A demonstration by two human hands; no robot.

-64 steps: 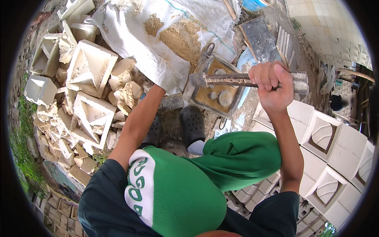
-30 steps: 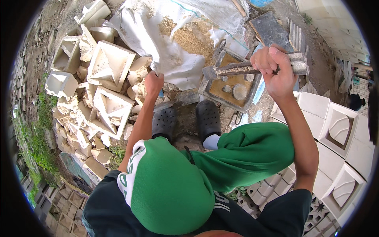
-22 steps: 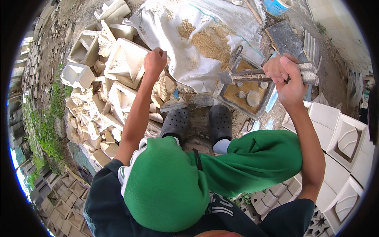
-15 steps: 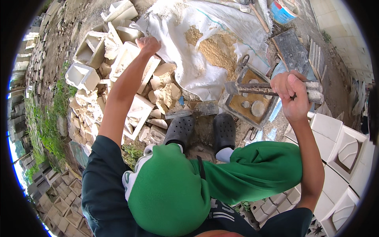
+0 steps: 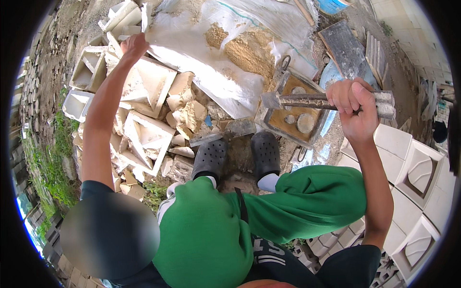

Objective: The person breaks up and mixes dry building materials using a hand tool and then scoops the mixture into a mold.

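Note:
At the far left, my left hand (image 5: 135, 45) is closed on the edge of a white woven sheet (image 5: 185, 53), pulling it taut. Part of the sheet carries a heap of tan sand (image 5: 247, 53). On the right, my right hand (image 5: 354, 108) is wrapped round the shafts of a rammer-like tool (image 5: 307, 100) with a blunt wedge at one end and thick, pale, crusted ends at the other. The tool is held above a metal frame mould (image 5: 309, 141) filled with tan sand, where several round pale shapes show.
Broken pale block pieces (image 5: 185, 113) are piled on the left, with a hollow square block (image 5: 89, 69) behind. A dark board (image 5: 348, 48) and a blue bucket (image 5: 331, 6) lie far right. White patterned blocks (image 5: 408, 168) are stacked near right. My dark clogs (image 5: 211, 156) stand between.
My left hand has moved left and farther away, drawing the sheet's edge with it and straightening its folds. My right hand keeps hold of the tool over the mould. The view has shifted slightly.

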